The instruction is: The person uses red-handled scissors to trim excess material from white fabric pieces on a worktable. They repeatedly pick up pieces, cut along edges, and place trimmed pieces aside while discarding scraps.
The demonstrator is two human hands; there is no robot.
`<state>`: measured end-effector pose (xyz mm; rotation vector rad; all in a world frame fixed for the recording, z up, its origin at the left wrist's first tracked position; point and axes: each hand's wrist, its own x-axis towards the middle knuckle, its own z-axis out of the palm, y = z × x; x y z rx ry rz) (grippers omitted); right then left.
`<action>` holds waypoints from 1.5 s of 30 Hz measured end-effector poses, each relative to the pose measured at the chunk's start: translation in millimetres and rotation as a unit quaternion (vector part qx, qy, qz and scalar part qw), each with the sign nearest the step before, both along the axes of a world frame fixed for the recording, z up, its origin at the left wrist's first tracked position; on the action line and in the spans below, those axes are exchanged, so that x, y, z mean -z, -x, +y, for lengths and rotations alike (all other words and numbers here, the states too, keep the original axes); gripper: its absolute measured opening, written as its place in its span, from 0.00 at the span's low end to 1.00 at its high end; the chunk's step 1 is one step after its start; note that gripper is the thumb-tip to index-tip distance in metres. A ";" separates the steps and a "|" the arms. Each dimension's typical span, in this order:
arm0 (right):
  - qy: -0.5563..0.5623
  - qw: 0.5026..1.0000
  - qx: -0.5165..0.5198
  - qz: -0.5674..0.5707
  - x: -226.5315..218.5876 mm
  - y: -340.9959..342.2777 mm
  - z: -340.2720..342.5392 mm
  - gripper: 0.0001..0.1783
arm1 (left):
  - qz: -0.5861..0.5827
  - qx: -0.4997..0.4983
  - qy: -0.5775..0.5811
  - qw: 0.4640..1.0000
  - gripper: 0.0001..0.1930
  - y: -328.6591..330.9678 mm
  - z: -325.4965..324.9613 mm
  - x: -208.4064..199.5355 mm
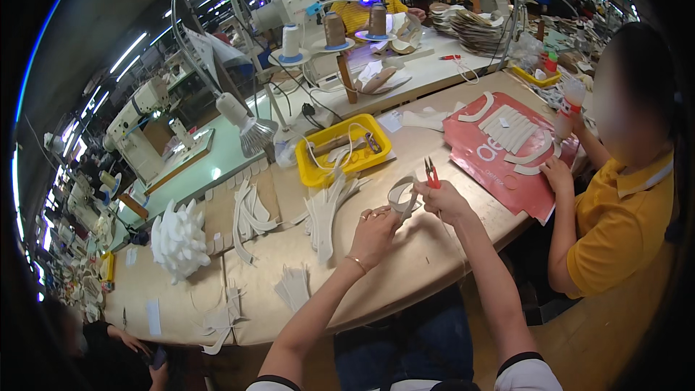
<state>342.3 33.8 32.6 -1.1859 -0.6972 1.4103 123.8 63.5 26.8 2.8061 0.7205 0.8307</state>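
A pale grey-beige strip [397,195], bent into a loop, is pinched in my left hand [378,234] above the table. My right hand [444,203] is closed around red-handled thread snips [432,174], their points directed away from me. Its fingers are also close to the strip's right side; whether they touch it I cannot tell. Left of my hands lies a fanned bundle of pale strips [323,217]. A smaller fan of pale pieces [293,287] is near the table's front edge.
Beyond my hands stands a yellow tray [307,171] with cords and small tools. White padded pieces [179,241] are heaped at left, beside curved strips [250,217]. A lamp [250,127] hangs over the far edge. At right, a co-worker in yellow [615,228] works at a red sheet [470,166].
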 end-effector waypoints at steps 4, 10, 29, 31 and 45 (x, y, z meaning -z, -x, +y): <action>-0.035 0.997 0.017 0.071 -9.5 11.1 19.2 0.15 | -0.008 -0.055 0.010 0.998 0.03 4.3 -13.8 -12.1; -0.048 0.976 0.211 0.034 -5.7 -26.0 43.2 0.09 | 0.009 0.006 -0.059 0.998 0.05 39.5 -59.7 5.9; -0.009 0.840 0.012 -0.542 -49.2 -52.5 -35.4 0.19 | -0.427 0.008 0.414 0.804 0.09 78.0 -91.9 -104.7; -0.051 0.887 0.041 -0.456 -54.2 -53.4 -77.2 0.16 | -0.431 -0.018 0.456 0.778 0.11 73.7 -97.4 -105.8; -0.039 0.971 0.209 -0.109 -11.7 -39.4 -293.1 0.09 | -0.434 -0.148 0.185 0.869 0.12 61.5 -58.8 -80.6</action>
